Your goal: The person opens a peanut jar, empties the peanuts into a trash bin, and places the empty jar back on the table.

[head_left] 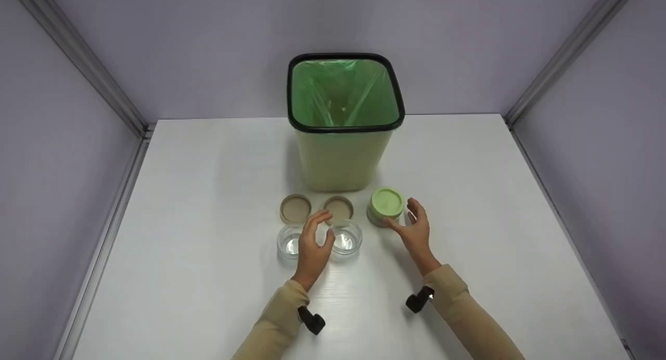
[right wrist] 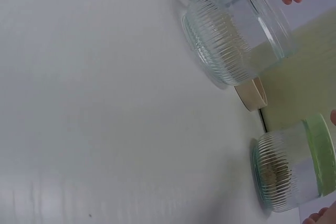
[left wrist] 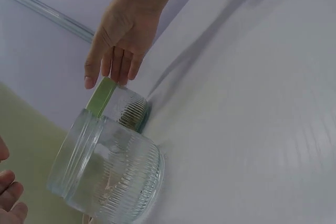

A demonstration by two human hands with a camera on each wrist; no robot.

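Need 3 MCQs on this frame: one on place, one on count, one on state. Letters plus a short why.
1. Where does the green-lidded jar stand?
A. right of the open jars
B. inside the bin
C. left of the beige lids

2. How many beige lids lie loose on the table?
A. one
B. two
C. four

3. The two clear jars by the left hand are:
A. lidded
B. tipped over
C. open

Answers: 1 A, it stands by the right hand. 2 B, both lie before the bin. 3 C, their mouths are bare.

White table (head_left: pixel 208 277) enclosed by lilac walls (head_left: pixel 208 48).
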